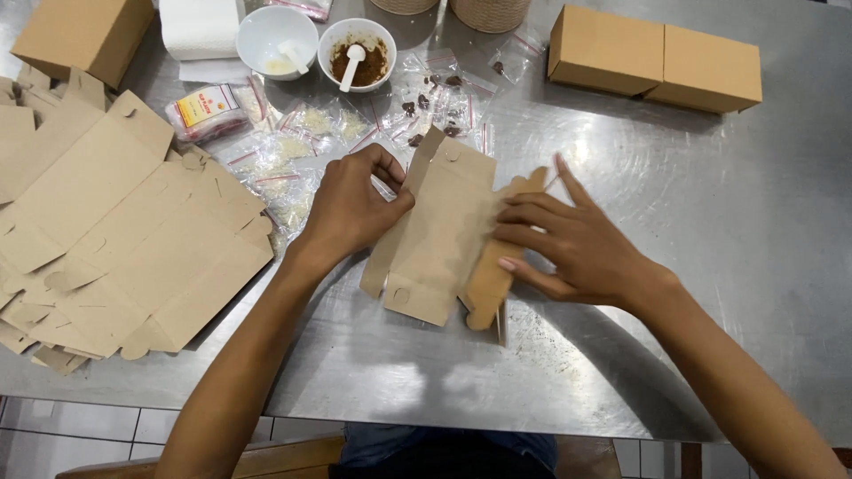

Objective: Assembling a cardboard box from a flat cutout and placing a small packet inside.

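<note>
A flat cardboard box blank point(439, 235) lies near the middle of a steel table point(710, 266), partly folded, with one side panel raised along its right edge. The left hand point(351, 208) grips the blank's left edge, thumb and fingers curled tight around the cardboard. The right hand point(577, 244) rests on the raised right panel with fingers spread wide and flat, pressing it rather than gripping.

To the left, a stack of unfolded blanks point(115, 231) covers the near-left part of the table. Just beyond the hands, small clear bags point(302, 146) of pale grains and dark pieces lie scattered. Farther off stand two white bowls: one point(277, 40) with a pale paste and a spoon, the other point(357, 53) with brown powder and a white spoon. A roll of white paper towel point(200, 27) sits left of them, and a closed box point(84, 35) at the far-left corner. At the far right, two finished boxes point(655, 58) stand side by side, touching.
</note>
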